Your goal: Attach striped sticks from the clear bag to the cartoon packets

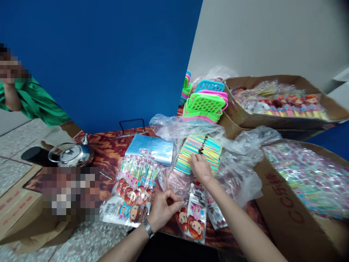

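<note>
At my far left, a person's green sleeve (pixel 45 100) is showing in front of a blue panel (pixel 109 62), and below it a dark cylinder (pixel 35 155) is lying beside a shiny metal kettle (pixel 73 154) on the red-brown patterned table (pixel 107 145). Moving my view right, I am finding a black wire stand (pixel 132 125) standing at the table's back edge, with filled packets (pixel 136 185) lying in a pile nearer me, partly overlapping a stack of blue plastic film (pixel 152 147). The left hand (pixel 165 209), wearing a metal watch (pixel 148 228), is curling its thumb and forefinger close together at the left edge of a printed pouch (pixel 197 214); I cannot tell whether it is pinching that edge. The pouch is lying on the table between the two forearms. Just beyond, the right hand (pixel 202 168) is resting bent fingers on a pile of coloured sticks (pixel 196 147), and I cannot tell whether it is pinching any. Clear plastic (pixel 237 160) is spreading around the sticks, bright stacked baskets (pixel 205 103) are standing behind, and two cartons of packets, an upper carton (pixel 272 122) and a lower carton (pixel 286 218), are filling my right side.
</note>
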The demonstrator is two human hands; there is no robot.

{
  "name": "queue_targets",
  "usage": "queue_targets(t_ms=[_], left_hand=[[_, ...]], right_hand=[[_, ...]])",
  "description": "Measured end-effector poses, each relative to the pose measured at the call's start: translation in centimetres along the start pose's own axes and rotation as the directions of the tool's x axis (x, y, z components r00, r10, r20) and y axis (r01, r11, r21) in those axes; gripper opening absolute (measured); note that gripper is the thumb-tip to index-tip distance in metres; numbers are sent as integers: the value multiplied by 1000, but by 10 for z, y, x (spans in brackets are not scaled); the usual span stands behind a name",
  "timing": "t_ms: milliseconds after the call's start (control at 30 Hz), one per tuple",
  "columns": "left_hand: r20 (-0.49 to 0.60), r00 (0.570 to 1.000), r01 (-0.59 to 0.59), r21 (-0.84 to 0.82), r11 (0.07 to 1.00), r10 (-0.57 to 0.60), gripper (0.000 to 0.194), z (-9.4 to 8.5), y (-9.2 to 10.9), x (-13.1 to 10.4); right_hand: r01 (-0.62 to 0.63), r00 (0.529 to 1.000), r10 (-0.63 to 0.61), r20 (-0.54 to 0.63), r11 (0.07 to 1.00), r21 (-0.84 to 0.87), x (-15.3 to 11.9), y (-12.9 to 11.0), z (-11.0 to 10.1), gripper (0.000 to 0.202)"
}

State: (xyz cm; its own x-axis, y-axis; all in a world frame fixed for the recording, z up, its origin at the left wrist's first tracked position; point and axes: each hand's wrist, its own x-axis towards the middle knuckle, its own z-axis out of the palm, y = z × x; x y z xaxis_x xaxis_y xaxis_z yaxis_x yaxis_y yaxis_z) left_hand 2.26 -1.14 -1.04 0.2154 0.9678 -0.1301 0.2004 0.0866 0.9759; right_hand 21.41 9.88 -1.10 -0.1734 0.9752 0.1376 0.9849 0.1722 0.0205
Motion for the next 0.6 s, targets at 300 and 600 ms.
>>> queue_targets(t_ms=[300, 600], left_hand=[[33, 999, 44, -46, 998, -43, 20, -4, 5, 0], [44, 998, 51, -62, 997, -49, 19, -4, 6, 2]], right_hand=[[71, 996, -64, 66, 990, -119, 16, -14, 12, 17], [121, 988, -103, 115, 980, -156, 26, -18, 17, 19]])
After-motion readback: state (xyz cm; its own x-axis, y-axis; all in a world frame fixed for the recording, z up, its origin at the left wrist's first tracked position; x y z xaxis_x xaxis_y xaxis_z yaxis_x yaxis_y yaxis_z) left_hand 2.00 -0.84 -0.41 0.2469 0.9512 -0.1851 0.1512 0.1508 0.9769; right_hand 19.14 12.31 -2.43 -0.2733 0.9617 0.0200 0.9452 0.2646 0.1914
